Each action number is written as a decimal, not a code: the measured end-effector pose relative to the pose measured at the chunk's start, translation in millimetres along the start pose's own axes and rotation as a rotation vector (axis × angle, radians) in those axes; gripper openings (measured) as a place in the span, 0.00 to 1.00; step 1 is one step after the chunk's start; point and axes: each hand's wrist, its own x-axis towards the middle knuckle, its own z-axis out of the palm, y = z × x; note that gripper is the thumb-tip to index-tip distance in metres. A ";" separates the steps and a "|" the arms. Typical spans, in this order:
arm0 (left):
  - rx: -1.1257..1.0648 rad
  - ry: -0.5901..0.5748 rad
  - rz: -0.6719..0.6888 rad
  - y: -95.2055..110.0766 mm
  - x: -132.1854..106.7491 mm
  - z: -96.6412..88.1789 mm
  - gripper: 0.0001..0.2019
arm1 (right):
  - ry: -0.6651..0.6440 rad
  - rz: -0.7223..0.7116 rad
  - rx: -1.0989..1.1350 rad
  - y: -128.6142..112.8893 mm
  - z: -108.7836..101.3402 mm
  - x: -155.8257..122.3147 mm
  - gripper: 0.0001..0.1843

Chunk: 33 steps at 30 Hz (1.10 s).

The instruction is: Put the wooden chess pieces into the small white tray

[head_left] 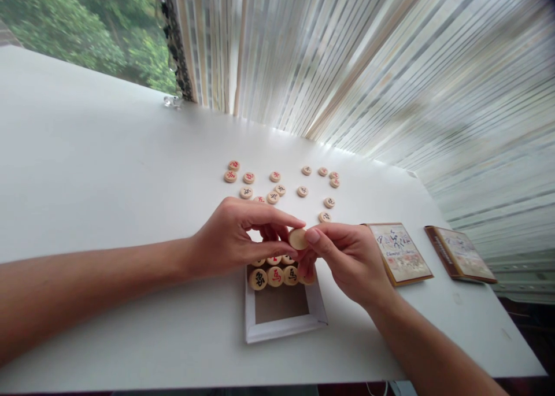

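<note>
Between my hands is a plain-faced round wooden xiangqi piece (298, 239). My right hand (342, 263) pinches it with thumb and fingers, while the index finger and thumb of my left hand (232, 238) bracket it from the other side. Under my hands, a white cardboard tray (281, 326) holds a row of wooden pieces (275, 276) with red and black characters, some partly hidden by my fingers. Beyond my hands, several similar loose pieces (273, 197) lie scattered on the white table (108, 170), some with red characters and some with black.
To the right stand a printed Chinese chess box (399, 252) and a second brown-edged box (459, 254). A small glass object (172, 101) sits at the far table edge. A striped curtain (347, 66) hangs behind the table, with green foliage outside a window (78, 32).
</note>
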 end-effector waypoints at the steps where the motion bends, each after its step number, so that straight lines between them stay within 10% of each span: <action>1: 0.004 -0.003 -0.002 0.3 0.4 0.0 0.13 | -0.003 0.012 -0.007 -0.3 -0.1 -0.5 0.19; 11: 0.097 -0.035 0.086 1.5 0.6 0.2 0.10 | -0.044 0.190 0.073 -2.7 5.9 -2.9 0.17; 33: -0.110 -0.037 -0.027 1.4 0.5 2.4 0.12 | -0.187 0.085 0.124 5.1 -2.5 -6.2 0.13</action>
